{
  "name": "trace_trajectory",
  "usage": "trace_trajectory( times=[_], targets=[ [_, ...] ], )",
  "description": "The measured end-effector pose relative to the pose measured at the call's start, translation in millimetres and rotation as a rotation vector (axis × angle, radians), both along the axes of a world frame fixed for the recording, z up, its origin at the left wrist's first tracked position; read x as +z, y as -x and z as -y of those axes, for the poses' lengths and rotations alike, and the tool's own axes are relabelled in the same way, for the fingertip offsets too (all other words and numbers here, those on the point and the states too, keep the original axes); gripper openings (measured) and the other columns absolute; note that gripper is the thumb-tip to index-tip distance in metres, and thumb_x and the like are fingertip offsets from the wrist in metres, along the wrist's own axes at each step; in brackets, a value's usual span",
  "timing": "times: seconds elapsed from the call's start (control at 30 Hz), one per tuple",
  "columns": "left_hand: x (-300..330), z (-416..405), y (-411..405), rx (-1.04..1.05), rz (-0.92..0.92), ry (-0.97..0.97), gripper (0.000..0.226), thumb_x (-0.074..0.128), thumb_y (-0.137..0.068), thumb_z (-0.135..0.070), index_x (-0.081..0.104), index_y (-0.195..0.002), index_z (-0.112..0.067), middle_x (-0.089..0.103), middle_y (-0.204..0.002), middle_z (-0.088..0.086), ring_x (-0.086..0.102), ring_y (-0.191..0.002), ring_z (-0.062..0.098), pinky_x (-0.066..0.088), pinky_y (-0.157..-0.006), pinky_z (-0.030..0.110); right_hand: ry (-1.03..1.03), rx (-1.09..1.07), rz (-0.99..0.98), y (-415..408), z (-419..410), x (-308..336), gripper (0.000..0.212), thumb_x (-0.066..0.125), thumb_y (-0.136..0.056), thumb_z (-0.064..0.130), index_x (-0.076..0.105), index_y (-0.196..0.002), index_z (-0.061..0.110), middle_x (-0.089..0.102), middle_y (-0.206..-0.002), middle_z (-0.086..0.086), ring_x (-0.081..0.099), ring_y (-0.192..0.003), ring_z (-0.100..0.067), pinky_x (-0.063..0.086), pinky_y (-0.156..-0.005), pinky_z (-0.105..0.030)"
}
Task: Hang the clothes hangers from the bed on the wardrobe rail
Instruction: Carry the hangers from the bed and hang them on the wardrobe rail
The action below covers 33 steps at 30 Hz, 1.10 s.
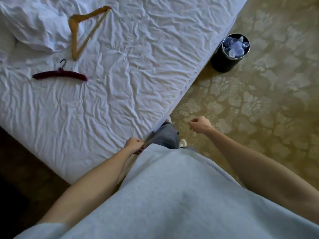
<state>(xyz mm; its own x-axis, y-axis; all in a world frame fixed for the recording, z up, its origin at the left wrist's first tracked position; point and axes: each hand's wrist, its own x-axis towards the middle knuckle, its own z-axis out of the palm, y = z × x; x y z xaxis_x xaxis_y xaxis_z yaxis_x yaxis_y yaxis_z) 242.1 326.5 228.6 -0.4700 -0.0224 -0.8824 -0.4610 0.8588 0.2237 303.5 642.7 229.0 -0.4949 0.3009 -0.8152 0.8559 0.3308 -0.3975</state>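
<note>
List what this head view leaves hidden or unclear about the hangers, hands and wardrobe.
- Wardrobe rail: not in the head view at all.
- Wooden hanger: no hook can be made out; blurred.
- Left hand: fingertips hidden behind the grey shirt hem, so any grip is unclear.
- Right hand: loosely curled, seemingly empty.
- Bin: contents too blurred to name.
- Bed: cut off at top and left edges.

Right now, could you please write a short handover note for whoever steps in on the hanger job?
Left hand: loosely curled at the hip, holding nothing. Right hand: loosely curled over the carpet, holding nothing.
Wooden hanger and dark red hanger both lie on the bed, apart from each other.
Done: nothing visible; the wardrobe is out of view.
Left: pick up both hangers and hang them on the rail.
</note>
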Motion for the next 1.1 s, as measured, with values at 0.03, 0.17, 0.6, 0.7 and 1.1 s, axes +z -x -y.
trace_trajectory(
  times=[0.03, 0.17, 0.6, 0.7, 1.1],
  targets=[
    [-4, -5, 9, -0.005, 0.019, 0.010, 0.031, 0.060, -0.094, -0.017, 0.064, -0.063, -0.011, 0.060, -0.058, 0.004, 0.055, -0.043, 0.012, 0.044, -0.041, 0.019, 0.005, 0.026, 0.001, 20, -4, -3, 0.028, 0.056, -0.092, 0.018, 0.073, -0.101, -0.003, 0.072, -0.085, -0.013, 0.062, -0.071, -0.020, 0.056, -0.068, -0.035],
    [-23, -29, 58, 0.030, 0.067, 0.021, 0.033, 0.059, -0.095, -0.019, 0.059, -0.063, -0.012, 0.059, -0.064, 0.005, 0.054, -0.052, 0.015, 0.043, -0.044, 0.021, -0.001, 0.062, 0.033, 90, -33, -8, 0.024, 0.056, -0.094, 0.019, 0.073, -0.102, 0.004, 0.073, -0.093, -0.011, 0.063, -0.072, -0.017, 0.054, -0.063, -0.027],
    [-10, -159, 286, 0.239, -0.034, -0.227, 0.019, 0.055, -0.097, -0.018, 0.071, -0.089, -0.010, 0.075, -0.088, 0.005, 0.072, -0.079, 0.018, 0.061, -0.071, 0.029, -0.126, 0.136, 0.273, 222, -158, -12, 0.018, 0.059, -0.095, 0.018, 0.070, -0.101, 0.004, 0.074, -0.092, -0.015, 0.064, -0.075, -0.024, 0.058, -0.075, -0.037],
    [-4, -168, 329, 0.341, -0.102, -0.235, 0.017, 0.056, -0.095, -0.019, 0.071, -0.095, -0.011, 0.076, -0.087, 0.003, 0.071, -0.072, 0.014, 0.061, -0.068, 0.028, -0.095, 0.252, 0.208, 291, -149, -15, 0.019, 0.059, -0.095, 0.018, 0.072, -0.094, 0.004, 0.074, -0.088, -0.012, 0.065, -0.075, -0.023, 0.058, -0.074, -0.037],
    [-12, -108, 441, 0.929, -0.297, -0.110, 0.016, 0.056, -0.086, -0.009, 0.070, -0.091, -0.016, 0.077, -0.084, 0.011, 0.074, -0.071, 0.023, 0.062, -0.072, 0.037, 0.127, 0.745, -0.154, 579, 14, -22, 0.012, 0.060, -0.090, 0.017, 0.073, -0.091, 0.017, 0.073, -0.076, 0.002, 0.066, -0.069, -0.013, 0.057, -0.074, -0.032]
  ],
)
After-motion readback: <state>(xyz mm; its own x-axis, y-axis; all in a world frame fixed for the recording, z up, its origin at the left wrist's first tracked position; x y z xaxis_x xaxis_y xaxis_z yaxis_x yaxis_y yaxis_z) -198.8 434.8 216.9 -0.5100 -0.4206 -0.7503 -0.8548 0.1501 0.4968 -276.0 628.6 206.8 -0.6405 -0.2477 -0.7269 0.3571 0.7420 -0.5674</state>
